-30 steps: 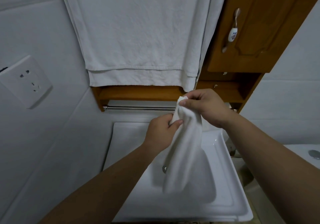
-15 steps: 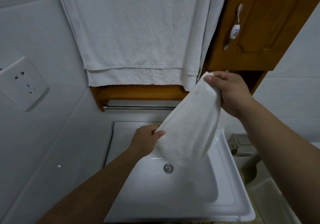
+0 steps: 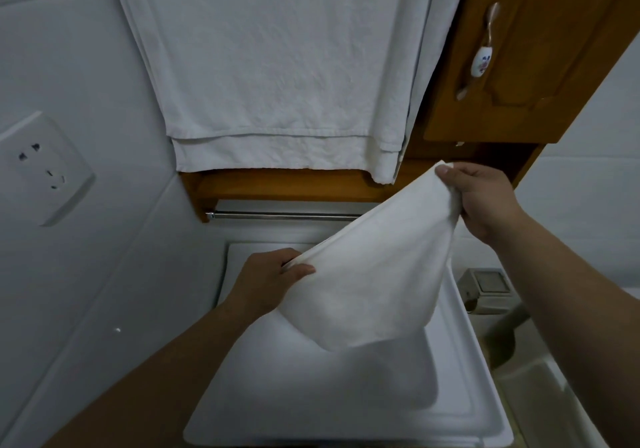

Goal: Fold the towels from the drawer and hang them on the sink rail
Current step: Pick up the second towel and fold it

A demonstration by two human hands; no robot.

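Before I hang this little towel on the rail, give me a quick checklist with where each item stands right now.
1. Left hand grips the small white towel at its lower corner: ok.
2. Right hand pinches the upper corner: ok.
3. Towel folded neatly: cannot tell; it sags loosely between the hands.
4. Steel rail bare along its visible stretch: ok; its right end is hidden behind the towel.
5. Large white towel above hangs short of the rail: ok.
6. Towel's bottom clear of the sink basin: cannot tell.
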